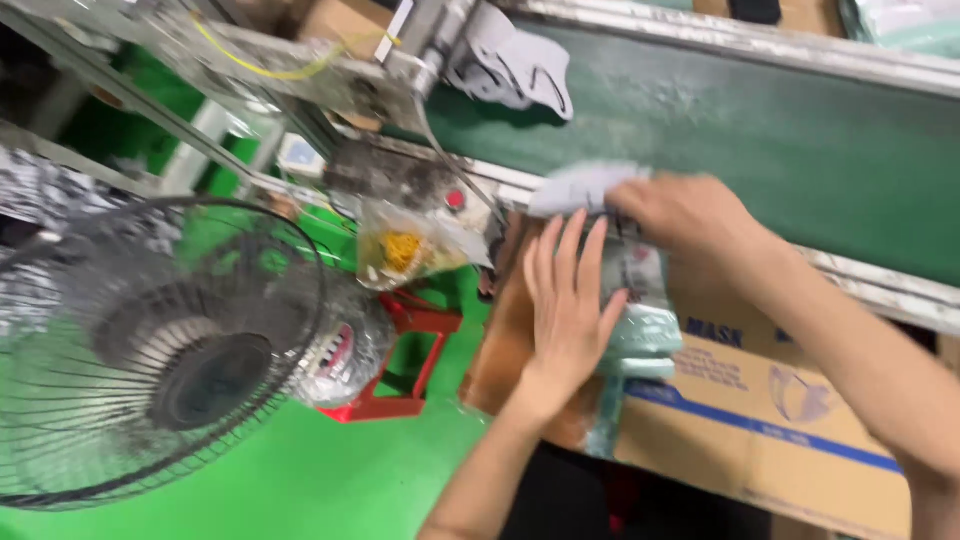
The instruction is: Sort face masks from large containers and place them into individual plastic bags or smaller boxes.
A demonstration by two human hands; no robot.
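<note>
Here the left hand (566,300) lies flat, fingers spread, against the side of a pale stack of masks (640,300) standing over the open cardboard box (760,420), while the right hand (685,212) clamps its top; squeezing evenly should keep it square.

Motion blur softens the whole view. The left hand (565,310) lies flat against a stack of pale packets (640,300), and the right hand (685,210) covers its top; the count of packets and their exact kind cannot be told. The right forearm is cut off by the right edge, the left forearm by the near edge. The cardboard box (760,400) is cut off at the near edge and partly hidden behind both arms. The fan (150,350) is cut off at the left edge. The clear bag (410,250) holds yellow contents too blurred to identify. The pale items (510,65) on the far green belt (760,130) are indistinct.
</note>
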